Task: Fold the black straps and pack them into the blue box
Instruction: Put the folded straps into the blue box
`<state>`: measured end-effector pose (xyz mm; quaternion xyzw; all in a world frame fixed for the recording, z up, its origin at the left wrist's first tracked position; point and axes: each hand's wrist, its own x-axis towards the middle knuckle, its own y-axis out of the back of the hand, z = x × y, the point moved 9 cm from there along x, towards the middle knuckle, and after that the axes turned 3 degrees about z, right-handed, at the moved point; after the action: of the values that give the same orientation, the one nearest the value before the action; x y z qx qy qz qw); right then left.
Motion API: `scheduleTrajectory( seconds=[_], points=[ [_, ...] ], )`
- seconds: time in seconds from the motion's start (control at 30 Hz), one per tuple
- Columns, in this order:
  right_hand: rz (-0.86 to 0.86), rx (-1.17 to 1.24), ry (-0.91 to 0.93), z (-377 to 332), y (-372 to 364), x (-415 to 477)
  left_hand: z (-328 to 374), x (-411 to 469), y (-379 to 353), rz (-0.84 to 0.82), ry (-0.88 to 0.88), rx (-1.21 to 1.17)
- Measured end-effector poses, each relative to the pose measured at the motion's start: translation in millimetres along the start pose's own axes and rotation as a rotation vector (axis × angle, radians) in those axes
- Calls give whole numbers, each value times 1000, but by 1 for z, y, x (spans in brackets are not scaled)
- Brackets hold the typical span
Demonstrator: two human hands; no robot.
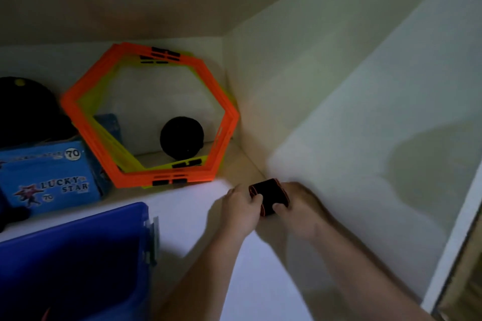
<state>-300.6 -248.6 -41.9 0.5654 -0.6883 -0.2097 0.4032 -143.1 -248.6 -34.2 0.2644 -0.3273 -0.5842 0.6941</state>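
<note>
Since the blue box (86, 237) sits low and to the left of both hands, the coming move looks like a carry leftward and toward the body, and the left hand (242, 206) is the nearer of the two to it. Black strap (270, 194) is held between the hands just above the white shelf (187, 206), close to the side wall (339, 112). Left hand pinches the strap's left end, fingers curled over the top edge. Right hand (296, 203) grips the right end, thumb on the near face. Strap reads as a compact folded bundle of several layers, long axis roughly left to right between the hands, slightly tilted. Material is a flat band, matte black with thin orange trim along the edges; it looks soft and likely to spring open if one end is let go. Cannot tell whether the fold is finished, as the view is dim and blurred. Box is smooth hard plastic, deep blue, open at the top, with a pale clasp (152, 232) on its right side. Its interior is too dark to read, and it stands well apart from the strap. At the back of the shelf a stack of orange hexagonal rings (130, 180) stands propped up, rigid, with black patches. A black ball (181, 137) shows through them, and a blue printed carton (49, 177) sits to their left.
</note>
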Motion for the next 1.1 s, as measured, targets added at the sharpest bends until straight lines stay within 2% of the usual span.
scheduleTrajectory(
  seconds=[0.1, 0.37, 0.5, 0.6, 0.77, 0.87, 1.1],
  points=[
    [-42, -72, -36, 15, -25, 10, -9, 20, -22, -7, 46, -52],
    [-30, -62, -77, 31, -49, 24, -18, 53, -47, -32, 82, -160],
    [1, -21, -43, 25, -45, 20, -15, 44, -35, 39, 58, -253],
    [67, 41, 20, 15, -30, 19, -15, 32, -21, 126, 64, -411],
    [80, 538, -56, -12, 15, 4, -9, 3, 10, 192, 40, -798],
    [-64, 875, -96, -36, 30, -17, 7, -27, 42, 198, -70, -891],
    [-241, 1033, -18, -107, 37, -41, 1, -83, 130, 299, -172, -906]
  ],
)
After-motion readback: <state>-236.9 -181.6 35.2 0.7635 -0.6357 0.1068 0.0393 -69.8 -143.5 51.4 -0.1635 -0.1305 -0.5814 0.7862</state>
